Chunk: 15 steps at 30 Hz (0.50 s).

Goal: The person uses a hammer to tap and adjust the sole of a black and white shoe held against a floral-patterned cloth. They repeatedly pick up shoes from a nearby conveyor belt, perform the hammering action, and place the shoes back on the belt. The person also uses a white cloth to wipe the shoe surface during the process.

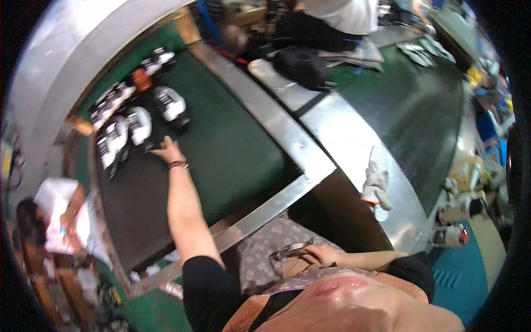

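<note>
My left hand [170,152] is stretched out over the dark green conveyor belt [232,149], its fingers apart and nothing in them. Just beyond the fingertips is a black-and-white shoe [140,124]. Another black-and-white shoe [170,104] lies a little farther off, and several more shoes [113,141] crowd toward the belt's left side. Among them is an orange-red piece [141,79]. Near my lap, my right hand [323,255] has its fingers curled at a grey metallic object [293,250], whose kind is unclear.
A metal rail [265,207] edges the belt in front of me. Pale gloves [376,182] lie on the metal ledge at the right. Beyond it, a second green belt [409,105] carries light-coloured shoe pieces [423,54]. One person [63,216] sits at the left; another [343,16] works at the far side.
</note>
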Each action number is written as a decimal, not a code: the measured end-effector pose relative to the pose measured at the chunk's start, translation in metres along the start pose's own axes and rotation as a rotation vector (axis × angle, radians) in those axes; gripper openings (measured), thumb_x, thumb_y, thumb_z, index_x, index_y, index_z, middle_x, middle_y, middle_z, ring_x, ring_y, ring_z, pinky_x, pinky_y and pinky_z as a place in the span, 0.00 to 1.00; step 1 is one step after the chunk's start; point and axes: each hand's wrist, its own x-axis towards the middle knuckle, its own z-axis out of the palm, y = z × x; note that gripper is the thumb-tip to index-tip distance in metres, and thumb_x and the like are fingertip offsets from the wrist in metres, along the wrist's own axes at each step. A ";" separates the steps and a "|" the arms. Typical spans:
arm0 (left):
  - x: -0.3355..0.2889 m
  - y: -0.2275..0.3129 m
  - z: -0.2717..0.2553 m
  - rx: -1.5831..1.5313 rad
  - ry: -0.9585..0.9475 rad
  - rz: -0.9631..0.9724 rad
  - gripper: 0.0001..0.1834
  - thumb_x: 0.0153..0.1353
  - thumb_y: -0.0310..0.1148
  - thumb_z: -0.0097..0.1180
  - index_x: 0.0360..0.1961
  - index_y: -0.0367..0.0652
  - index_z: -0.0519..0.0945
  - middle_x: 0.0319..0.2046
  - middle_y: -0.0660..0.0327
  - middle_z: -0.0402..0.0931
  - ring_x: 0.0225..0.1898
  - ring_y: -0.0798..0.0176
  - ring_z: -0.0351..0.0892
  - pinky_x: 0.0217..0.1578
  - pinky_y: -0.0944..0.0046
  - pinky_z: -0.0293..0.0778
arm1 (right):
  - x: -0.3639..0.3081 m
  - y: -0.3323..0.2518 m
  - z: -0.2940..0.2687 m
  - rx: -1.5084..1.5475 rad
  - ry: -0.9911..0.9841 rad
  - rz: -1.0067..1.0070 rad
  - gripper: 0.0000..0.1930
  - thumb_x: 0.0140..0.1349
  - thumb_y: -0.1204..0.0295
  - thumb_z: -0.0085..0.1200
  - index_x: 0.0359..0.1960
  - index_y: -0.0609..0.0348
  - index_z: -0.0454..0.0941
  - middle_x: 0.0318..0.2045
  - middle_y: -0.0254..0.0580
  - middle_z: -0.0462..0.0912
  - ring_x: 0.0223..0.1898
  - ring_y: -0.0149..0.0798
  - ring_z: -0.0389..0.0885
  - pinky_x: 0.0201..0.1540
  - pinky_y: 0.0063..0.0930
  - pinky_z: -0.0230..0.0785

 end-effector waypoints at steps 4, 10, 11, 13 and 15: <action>-0.052 0.008 0.027 1.223 -0.566 0.633 0.46 0.59 0.40 0.62 0.73 0.53 0.48 0.70 0.45 0.51 0.66 0.41 0.61 0.62 0.42 0.62 | -0.006 0.009 0.011 0.057 0.072 -0.014 0.14 0.67 0.63 0.51 0.48 0.58 0.75 0.31 0.58 0.82 0.33 0.60 0.81 0.34 0.49 0.73; -0.012 0.017 0.042 1.734 -0.359 1.215 0.31 0.62 0.34 0.57 0.67 0.54 0.64 0.70 0.54 0.54 0.69 0.50 0.57 0.62 0.44 0.62 | 0.008 0.013 0.012 0.107 0.013 -0.140 0.13 0.68 0.66 0.51 0.50 0.57 0.75 0.32 0.54 0.82 0.31 0.55 0.82 0.32 0.45 0.75; -0.011 0.016 0.043 1.692 -0.379 1.141 0.30 0.61 0.32 0.56 0.66 0.54 0.65 0.69 0.53 0.55 0.69 0.49 0.58 0.62 0.45 0.64 | 0.008 0.016 0.012 0.090 0.019 -0.170 0.13 0.68 0.67 0.51 0.50 0.56 0.74 0.32 0.54 0.82 0.31 0.56 0.82 0.32 0.45 0.75; -0.017 0.008 0.043 1.553 -0.419 0.993 0.30 0.61 0.28 0.55 0.65 0.54 0.67 0.67 0.48 0.59 0.68 0.46 0.60 0.61 0.50 0.68 | 0.007 0.021 0.015 0.097 0.017 -0.147 0.13 0.68 0.66 0.50 0.51 0.56 0.73 0.32 0.54 0.82 0.31 0.56 0.82 0.32 0.45 0.74; -0.014 0.007 0.046 1.528 -0.425 1.019 0.28 0.61 0.26 0.52 0.64 0.52 0.68 0.65 0.46 0.60 0.67 0.44 0.60 0.61 0.52 0.68 | 0.008 0.023 0.018 0.062 0.025 -0.138 0.12 0.68 0.66 0.50 0.50 0.56 0.73 0.33 0.54 0.82 0.31 0.56 0.82 0.32 0.45 0.74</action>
